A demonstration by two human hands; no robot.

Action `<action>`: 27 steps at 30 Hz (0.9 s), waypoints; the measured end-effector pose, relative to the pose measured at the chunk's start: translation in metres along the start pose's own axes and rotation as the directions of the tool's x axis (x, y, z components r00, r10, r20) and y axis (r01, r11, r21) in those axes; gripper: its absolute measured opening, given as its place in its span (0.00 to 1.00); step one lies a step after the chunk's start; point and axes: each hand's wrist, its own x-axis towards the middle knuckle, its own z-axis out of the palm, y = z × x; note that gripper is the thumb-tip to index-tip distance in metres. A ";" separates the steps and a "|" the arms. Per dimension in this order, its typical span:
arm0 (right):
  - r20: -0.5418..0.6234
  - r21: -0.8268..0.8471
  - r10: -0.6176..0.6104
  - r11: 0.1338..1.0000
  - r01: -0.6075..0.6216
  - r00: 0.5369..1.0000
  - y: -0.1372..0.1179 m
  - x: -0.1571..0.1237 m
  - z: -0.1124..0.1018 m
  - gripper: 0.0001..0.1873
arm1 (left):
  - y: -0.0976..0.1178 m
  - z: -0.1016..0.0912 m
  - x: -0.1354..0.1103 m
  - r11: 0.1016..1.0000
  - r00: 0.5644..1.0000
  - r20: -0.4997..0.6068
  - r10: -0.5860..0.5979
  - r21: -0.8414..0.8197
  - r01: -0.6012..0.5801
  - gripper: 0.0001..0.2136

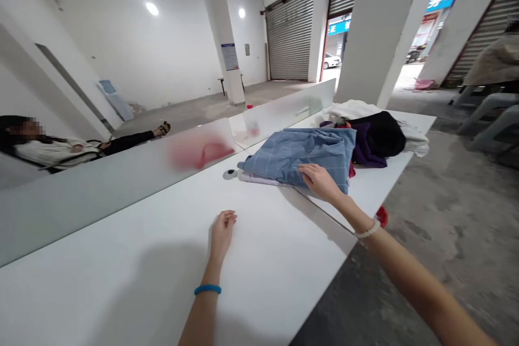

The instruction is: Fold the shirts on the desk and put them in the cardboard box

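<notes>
A blue garment with a thin white check (292, 154) lies folded and rumpled on the white table. My right hand (320, 181) is over its near edge, fingers stretched out and not gripping it; whether the palm touches the cloth I cannot tell. A pale lilac cloth (263, 179) shows beneath the blue garment. My left hand (224, 227) is at the bare tabletop, nearer to me, its fingers loosely bent with nothing in them. Behind the blue garment is a heap with a black garment (383, 132), a purple garment (367, 146) and a white cloth (354, 108).
The white table (162, 265) has a cable-hole cap (230, 174) and a frosted divider (121, 189) along its far side. A blurred red thing (203, 154) shows through the divider. Beyond it a person (60, 148) reclines. Grey stools (492, 111) stand at the right.
</notes>
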 end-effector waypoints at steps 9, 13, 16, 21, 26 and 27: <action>0.235 -0.473 0.183 0.879 -0.052 0.955 0.080 0.043 0.055 0.21 | -0.009 -0.004 -0.008 0.994 0.988 0.134 0.079 0.065 -0.088 0.07; 0.198 -0.487 0.353 0.845 -0.220 0.914 0.083 0.075 0.039 0.20 | -0.004 -0.005 -0.011 0.990 0.982 0.160 0.096 0.088 -0.111 0.07; 0.174 -0.456 0.396 0.844 -0.283 0.902 0.065 0.098 0.021 0.19 | -0.003 -0.005 -0.010 0.989 0.982 0.166 0.090 0.100 -0.108 0.07; 0.048 -0.397 0.300 0.881 -0.257 0.953 0.011 0.153 -0.032 0.22 | -0.004 -0.004 -0.007 0.996 0.987 0.150 0.063 0.058 -0.073 0.06; -0.180 -0.329 0.099 0.932 -0.155 0.979 -0.068 0.208 -0.114 0.27 | -0.002 -0.005 -0.002 0.996 0.994 0.108 0.011 -0.090 -0.002 0.09; -0.274 -0.249 0.042 0.962 -0.113 0.961 -0.086 0.212 -0.130 0.27 | 0.000 -0.006 -0.001 0.991 0.995 0.098 0.001 -0.133 0.012 0.11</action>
